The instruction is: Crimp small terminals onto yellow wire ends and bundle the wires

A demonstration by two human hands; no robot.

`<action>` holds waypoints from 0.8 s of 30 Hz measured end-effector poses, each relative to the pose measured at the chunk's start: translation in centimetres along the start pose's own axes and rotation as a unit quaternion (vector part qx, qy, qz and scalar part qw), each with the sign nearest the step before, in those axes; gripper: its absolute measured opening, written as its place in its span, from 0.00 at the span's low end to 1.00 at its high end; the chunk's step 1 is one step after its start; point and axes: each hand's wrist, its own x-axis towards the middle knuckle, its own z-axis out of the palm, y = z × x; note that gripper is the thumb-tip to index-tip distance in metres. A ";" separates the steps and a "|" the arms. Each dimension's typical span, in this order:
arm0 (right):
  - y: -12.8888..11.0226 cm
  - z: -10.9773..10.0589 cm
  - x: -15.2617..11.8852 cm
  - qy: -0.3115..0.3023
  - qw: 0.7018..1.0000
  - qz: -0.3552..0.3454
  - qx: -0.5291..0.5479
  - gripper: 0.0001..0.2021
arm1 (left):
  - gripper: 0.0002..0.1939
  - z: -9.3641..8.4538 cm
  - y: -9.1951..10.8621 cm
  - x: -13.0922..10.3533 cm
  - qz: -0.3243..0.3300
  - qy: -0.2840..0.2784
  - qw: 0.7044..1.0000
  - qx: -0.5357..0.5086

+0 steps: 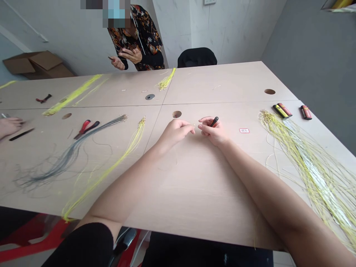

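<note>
Near the middle of the table, my left hand [175, 132] is closed in a pinch. A tiny yellowish wire end [194, 126] shows at its fingertips, and a faint thin strand curves on the table below that hand. Close by on the right, my right hand [213, 133] grips a slim black pen-like tool [214, 121]; its tip is hidden by the fingers. A small gap separates the two hands' fingertips. Left of my left hand lies a bundle of yellow wires [126, 151]. A larger spread of yellow wires [294, 157] lies right of my right arm.
Red-handled pliers [85, 128] lie beside a grey wire bundle [72, 150]. Several lighters [306, 112] and a small label [244, 130] are at right. A cable hole [177, 114] lies beyond my hands. A person [139, 37] stands opposite; another person's hand [11, 126] rests at far left.
</note>
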 end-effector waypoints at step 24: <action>0.1 0.2 0.0 -0.014 0.998 0.001 -0.065 0.14 | 0.16 0.7 0.0 0.2 -0.017 -0.047 0.998 -0.041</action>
